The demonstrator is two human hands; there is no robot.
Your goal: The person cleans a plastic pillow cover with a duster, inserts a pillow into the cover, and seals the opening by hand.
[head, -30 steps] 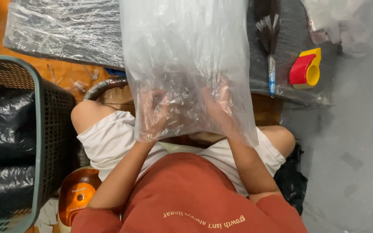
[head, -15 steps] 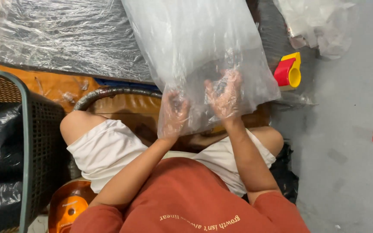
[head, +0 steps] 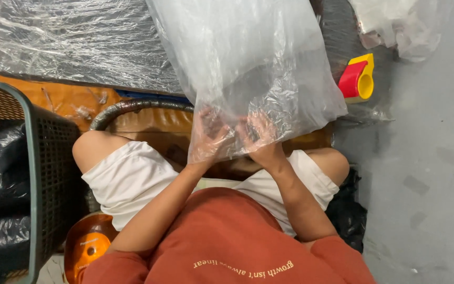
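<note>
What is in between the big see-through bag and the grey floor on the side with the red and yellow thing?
In the head view, the red and yellow tape dispenser sits there on crinkled plastic wrap, right beside the clear plastic bag and before the grey floor.

— What's at centre frame?
— A clear plastic bag [head: 248, 68], with the left hand [head: 208, 138] and right hand [head: 258, 138] gripping its lower edge through the film.
— And upper right?
— A red-and-yellow tape dispenser [head: 358, 79] on grey floor [head: 426, 158].
</note>
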